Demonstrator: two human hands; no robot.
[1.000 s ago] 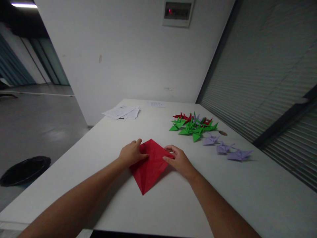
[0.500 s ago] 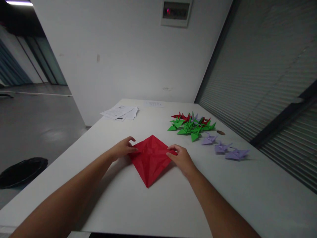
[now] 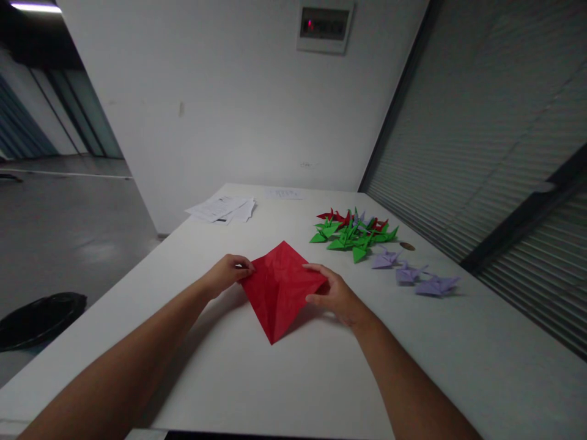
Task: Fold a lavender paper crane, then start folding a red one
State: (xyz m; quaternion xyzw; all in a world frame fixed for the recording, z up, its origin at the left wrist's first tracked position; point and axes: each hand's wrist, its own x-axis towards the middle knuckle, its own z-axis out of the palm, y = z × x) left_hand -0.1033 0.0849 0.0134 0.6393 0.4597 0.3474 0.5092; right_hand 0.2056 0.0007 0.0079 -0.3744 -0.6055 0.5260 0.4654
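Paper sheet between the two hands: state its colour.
The paper sheet is red, with visible creases; the head view shows it best.

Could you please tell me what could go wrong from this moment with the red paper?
The red paper might tear or crease unevenly: the left hand pinches its left corner and could pull too hard.

It might also slip on the right side, since the right hand has thumb and forefinger spread around that corner.

Less likely, a wide sweep rightward could knock the purple folded pieces.
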